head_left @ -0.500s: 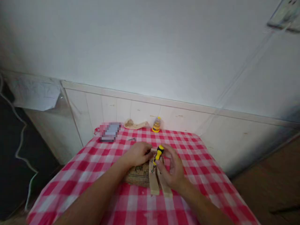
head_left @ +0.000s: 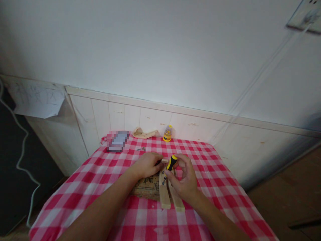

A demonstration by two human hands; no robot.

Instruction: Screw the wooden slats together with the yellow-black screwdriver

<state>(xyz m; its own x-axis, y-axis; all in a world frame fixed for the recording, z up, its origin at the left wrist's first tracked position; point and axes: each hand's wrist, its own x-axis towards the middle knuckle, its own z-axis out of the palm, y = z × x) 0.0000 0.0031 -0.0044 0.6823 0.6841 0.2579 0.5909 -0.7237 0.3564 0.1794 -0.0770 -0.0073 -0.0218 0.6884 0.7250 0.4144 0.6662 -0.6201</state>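
Observation:
My right hand [head_left: 184, 177] grips a short yellow-and-black screwdriver [head_left: 172, 162] between thumb and fingers. The screwdriver leans, its shaft pointing down at a screw in a light wooden piece with two legs [head_left: 164, 197]. That piece lies across a brown wooden board [head_left: 146, 188] with dark line markings. My left hand [head_left: 149, 164] rests on the board, its fingers closed around the far part of the wooden piece. The fingertips are partly hidden there.
A checked red-and-white cloth [head_left: 100, 187] covers the table. Toward the wall stand a phone-like pixelated device [head_left: 118, 141], a curved wooden part [head_left: 144, 134] and a yellow-capped bit container [head_left: 167, 133]. Several small screws [head_left: 141, 149] lie beyond my left hand.
The screwdriver handle has turned, showing more black, and its top has shifted slightly right. My right-hand fingers have shifted with it. My left hand and the wooden piece stay in place.

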